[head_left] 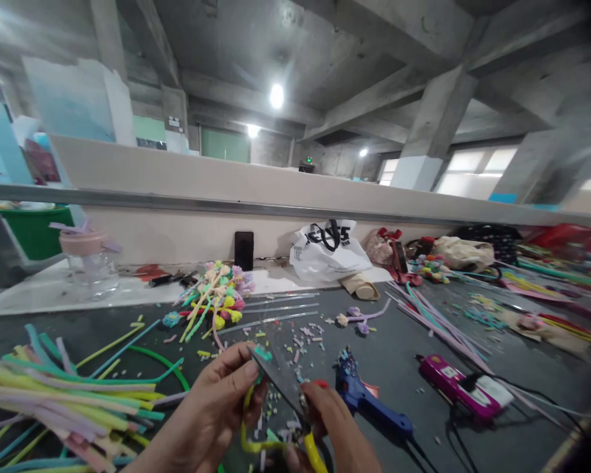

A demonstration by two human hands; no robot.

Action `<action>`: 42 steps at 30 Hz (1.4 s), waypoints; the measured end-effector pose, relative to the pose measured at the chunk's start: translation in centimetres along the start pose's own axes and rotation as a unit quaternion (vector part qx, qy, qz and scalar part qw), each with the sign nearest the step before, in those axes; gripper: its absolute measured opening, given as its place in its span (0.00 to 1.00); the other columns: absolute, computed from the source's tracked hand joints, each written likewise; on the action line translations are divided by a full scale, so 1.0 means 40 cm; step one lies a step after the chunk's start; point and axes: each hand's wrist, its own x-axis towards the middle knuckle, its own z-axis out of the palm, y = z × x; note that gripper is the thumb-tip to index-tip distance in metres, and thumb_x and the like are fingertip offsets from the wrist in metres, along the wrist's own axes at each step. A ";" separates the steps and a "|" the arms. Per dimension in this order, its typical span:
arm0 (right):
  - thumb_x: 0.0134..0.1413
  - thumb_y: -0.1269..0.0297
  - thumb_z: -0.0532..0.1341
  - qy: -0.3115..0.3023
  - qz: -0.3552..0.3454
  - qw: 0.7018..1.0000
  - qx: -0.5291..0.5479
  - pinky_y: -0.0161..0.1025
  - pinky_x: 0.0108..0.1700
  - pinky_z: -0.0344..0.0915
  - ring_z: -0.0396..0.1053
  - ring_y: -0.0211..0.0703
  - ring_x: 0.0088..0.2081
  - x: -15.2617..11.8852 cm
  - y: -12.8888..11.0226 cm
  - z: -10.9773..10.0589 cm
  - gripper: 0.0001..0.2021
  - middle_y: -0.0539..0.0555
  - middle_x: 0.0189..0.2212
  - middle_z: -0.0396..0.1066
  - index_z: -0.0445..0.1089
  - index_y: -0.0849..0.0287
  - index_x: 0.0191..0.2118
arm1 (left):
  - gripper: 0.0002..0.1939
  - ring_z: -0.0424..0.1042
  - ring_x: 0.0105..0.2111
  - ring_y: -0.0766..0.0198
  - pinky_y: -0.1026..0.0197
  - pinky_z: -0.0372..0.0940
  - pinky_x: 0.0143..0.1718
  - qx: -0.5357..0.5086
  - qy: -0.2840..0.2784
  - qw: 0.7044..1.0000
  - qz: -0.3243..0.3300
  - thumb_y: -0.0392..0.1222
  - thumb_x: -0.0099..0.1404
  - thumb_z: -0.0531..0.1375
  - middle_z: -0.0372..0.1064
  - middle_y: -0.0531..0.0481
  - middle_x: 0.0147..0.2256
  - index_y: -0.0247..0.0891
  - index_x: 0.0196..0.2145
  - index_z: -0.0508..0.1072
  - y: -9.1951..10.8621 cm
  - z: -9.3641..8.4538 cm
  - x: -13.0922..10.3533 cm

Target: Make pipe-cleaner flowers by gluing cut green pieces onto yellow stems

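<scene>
My left hand (217,397) pinches a small teal fuzzy pipe cleaner piece (262,353) between thumb and fingers. A bent yellow pipe cleaner (249,424) hangs below those fingers and curves towards my right hand. Wrapped around the yellow and red handles of a pair of scissors (278,378) is my right hand (342,424). The dark blades point up and left, their tips right at the teal piece; whether they touch it I cannot tell. Short clippings (305,338) lie scattered on the dark table beneath and behind both hands.
Loose pipe cleaners (64,401) pile up at left. A bunch of pipe cleaner flowers (221,295) lies behind my hands. On the right are a blue glue gun (369,401) and a magenta corded device (460,387). A phone (243,251), jar (89,266) and white bag (328,253) stand along the back.
</scene>
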 end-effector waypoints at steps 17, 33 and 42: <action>0.40 0.67 0.61 -0.008 0.026 0.999 -0.024 0.38 0.38 0.67 0.67 0.49 0.40 0.001 -0.006 0.013 0.26 0.59 0.43 0.64 0.60 0.52 0.50 | 0.14 0.53 0.16 0.76 0.72 0.52 0.18 0.031 -0.006 0.999 0.014 0.45 0.41 0.69 0.60 0.58 0.19 0.37 0.24 0.70 -0.013 0.004 0.007; 0.44 0.63 0.58 -0.005 -0.035 0.995 -0.091 0.34 0.32 0.67 0.70 0.44 0.34 0.003 -0.007 0.015 0.22 0.57 0.38 0.68 0.60 0.57 0.48 | 0.12 0.53 0.18 0.74 0.69 0.52 0.21 0.062 -0.015 0.998 0.019 0.46 0.46 0.66 0.61 0.56 0.19 0.36 0.28 0.74 -0.015 0.009 -0.006; 0.46 0.60 0.58 0.026 -0.051 0.997 -0.053 0.32 0.31 0.65 0.68 0.42 0.31 -0.011 0.033 0.049 0.17 0.54 0.30 0.69 0.63 0.57 0.44 | 0.10 0.53 0.18 0.75 0.71 0.48 0.17 0.088 -0.009 0.996 0.000 0.43 0.50 0.64 0.58 0.57 0.19 0.34 0.27 0.70 -0.020 0.004 -0.003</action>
